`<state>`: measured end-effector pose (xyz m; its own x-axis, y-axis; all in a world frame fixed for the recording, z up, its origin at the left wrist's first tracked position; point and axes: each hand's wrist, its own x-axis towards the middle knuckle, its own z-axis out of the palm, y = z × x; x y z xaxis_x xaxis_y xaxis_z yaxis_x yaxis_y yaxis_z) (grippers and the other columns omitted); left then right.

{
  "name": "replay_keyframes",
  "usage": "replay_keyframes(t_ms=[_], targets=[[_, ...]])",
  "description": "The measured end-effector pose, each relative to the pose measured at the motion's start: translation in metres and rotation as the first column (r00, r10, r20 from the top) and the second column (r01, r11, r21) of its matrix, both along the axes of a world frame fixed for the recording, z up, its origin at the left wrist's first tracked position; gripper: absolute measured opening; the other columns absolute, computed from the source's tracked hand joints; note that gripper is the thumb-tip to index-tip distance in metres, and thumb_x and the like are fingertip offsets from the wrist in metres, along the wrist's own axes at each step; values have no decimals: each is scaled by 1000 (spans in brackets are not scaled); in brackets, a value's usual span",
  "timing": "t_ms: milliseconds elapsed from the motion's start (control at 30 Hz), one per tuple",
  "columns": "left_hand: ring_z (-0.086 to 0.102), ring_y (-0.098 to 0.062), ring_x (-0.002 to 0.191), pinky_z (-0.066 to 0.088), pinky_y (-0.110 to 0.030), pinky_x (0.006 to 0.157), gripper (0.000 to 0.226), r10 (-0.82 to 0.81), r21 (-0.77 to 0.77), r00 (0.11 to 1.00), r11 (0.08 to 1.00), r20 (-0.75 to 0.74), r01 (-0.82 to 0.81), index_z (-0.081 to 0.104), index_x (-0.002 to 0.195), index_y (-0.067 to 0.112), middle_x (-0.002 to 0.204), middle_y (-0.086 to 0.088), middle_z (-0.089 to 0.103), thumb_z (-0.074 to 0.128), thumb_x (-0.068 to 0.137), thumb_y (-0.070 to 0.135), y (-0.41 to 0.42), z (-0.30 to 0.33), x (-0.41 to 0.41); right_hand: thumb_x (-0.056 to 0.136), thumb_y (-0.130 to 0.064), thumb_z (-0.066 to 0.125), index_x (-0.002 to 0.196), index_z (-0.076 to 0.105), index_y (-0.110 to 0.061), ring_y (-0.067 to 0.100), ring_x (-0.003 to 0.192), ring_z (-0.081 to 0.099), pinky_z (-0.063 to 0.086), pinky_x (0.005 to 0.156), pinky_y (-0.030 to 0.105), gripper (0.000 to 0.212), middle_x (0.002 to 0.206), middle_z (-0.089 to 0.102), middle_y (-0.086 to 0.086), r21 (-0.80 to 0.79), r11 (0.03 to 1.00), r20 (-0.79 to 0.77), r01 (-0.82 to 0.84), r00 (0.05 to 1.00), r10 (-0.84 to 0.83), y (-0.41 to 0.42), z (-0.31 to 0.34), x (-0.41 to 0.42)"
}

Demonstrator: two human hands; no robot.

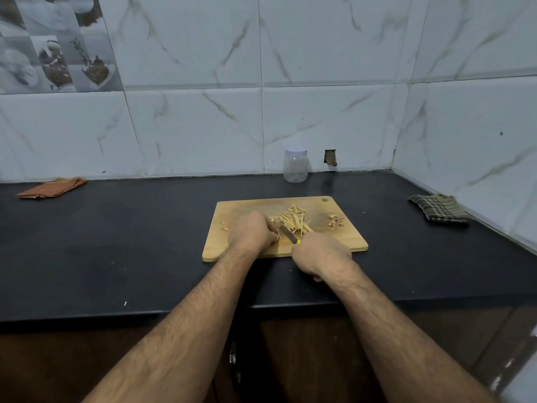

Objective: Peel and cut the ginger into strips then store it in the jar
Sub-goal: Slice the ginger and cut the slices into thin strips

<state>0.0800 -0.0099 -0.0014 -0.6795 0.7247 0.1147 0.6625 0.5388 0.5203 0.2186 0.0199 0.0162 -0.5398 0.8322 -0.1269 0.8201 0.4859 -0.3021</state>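
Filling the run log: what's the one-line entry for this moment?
stage: cutting | left hand: holds ginger | right hand: grips knife | jar: lidded

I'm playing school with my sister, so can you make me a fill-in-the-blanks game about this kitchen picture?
1. The right hand grips a ____ with a yellow handle.
2. The ginger strips lie on a wooden ____.
3. The plastic jar by the wall has its lid ____.
4. The left hand holds a piece of ____ against the board.

Missing words: knife; cutting board; on; ginger
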Motion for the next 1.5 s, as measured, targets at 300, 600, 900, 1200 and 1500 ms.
replay_keyframes(t_ms=[300,600,900,1200,1500], targets=[[63,-11,88,45,-26,67,6,1,24,999,1000,34,-2,76,93,30,87,9,68,72,89,28,-2,3,0,98,-30,44,96,57,-17,20,83,68,55,76,31,18,94,67,1,-7,1000,-6,-28,1000,28,-6,-1,0],[66,-17,93,54,-30,77,16,1,-24,999,1000,-41,-2,78,94,22,93,1,74,67,87,12,-2,5,-1,98,-31,44,99,56,-18,20,84,67,56,78,33,18,95,67,0,-7,999,5,-40,999,40,-8,4,3],[64,-18,99,52,-31,83,17,-20,-52,998,999,-57,17,78,102,21,103,0,73,76,86,26,3,0,-2,98,-25,44,99,55,-19,19,84,56,43,68,31,12,94,57,0,70,997,5,-20,1000,19,-9,7,2],[63,-17,104,50,-29,85,27,-23,-29,999,999,-45,21,75,111,27,111,3,72,77,85,28,5,-4,-5,99,-27,45,108,58,-18,19,85,55,43,70,32,18,96,56,0,48,999,8,-18,1000,17,-11,7,3],[59,-13,92,46,-28,75,15,-49,-56,998,997,-50,46,78,101,29,105,6,73,75,86,29,5,-4,-8,101,-24,42,118,62,-14,21,87,51,42,73,32,29,108,62,4,96,995,17,-35,999,33,-19,6,-3]])
